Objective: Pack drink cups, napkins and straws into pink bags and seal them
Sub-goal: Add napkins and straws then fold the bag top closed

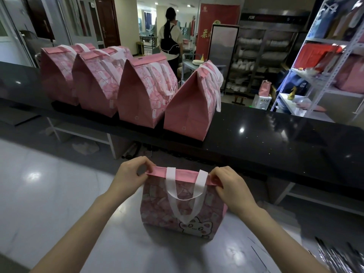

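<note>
Pink bag (157, 205) stands upright on the pale worktop (59, 194), directly below our fingers. We hold its folded top band (187, 174) at both ends. The left hand (130, 176) pinches the left corner between the thumb and curled fingers (145, 164), and the right hand (230, 186) pinches the right corner in the same way. Both forearms reach in from the near edge, with the knuckles raised above the band. The white handle (185, 198) hangs in a loop on the bag's face, between the two sets of fingers.

Beyond the fingers runs a raised black worktop (275, 138), whose near edge passes behind the bag. On it stand four closed pink bags (145, 95) in a row, beyond and mostly left of our fingers. The pale worktop extends wide to the left of the left fingers. Right of the right fingers, at the near corner, lie dark blurred items (338, 257) that we cannot identify.
</note>
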The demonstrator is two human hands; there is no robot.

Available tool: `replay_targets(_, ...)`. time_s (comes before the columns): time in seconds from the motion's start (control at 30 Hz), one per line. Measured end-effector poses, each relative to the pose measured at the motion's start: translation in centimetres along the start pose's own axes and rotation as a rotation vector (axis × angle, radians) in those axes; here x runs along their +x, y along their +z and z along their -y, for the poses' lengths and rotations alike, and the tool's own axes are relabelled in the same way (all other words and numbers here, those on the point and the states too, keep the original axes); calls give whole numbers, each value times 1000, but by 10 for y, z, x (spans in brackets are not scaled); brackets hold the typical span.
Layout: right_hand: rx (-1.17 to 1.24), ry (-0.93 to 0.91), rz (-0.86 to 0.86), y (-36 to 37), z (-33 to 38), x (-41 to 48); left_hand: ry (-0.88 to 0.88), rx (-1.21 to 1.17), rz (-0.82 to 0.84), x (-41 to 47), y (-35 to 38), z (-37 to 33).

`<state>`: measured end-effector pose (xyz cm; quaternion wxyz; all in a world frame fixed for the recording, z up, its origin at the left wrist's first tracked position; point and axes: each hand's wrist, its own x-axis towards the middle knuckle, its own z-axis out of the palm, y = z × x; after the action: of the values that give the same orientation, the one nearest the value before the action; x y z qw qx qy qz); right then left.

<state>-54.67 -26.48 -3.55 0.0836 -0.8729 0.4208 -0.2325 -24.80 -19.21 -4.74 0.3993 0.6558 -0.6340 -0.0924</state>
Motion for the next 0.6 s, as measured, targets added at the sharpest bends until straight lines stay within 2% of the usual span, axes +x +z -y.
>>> replay_targets(0.17,18,-19,94,-5,-9,1,42,79,14,-3,5,4)
replay_targets(0.43,94,117,241,-17,-4,20,98,98,103,7,8,-16)
replay_targets(0.6,28,116,202,-17,4,30,124,137,107,9,17,-19)
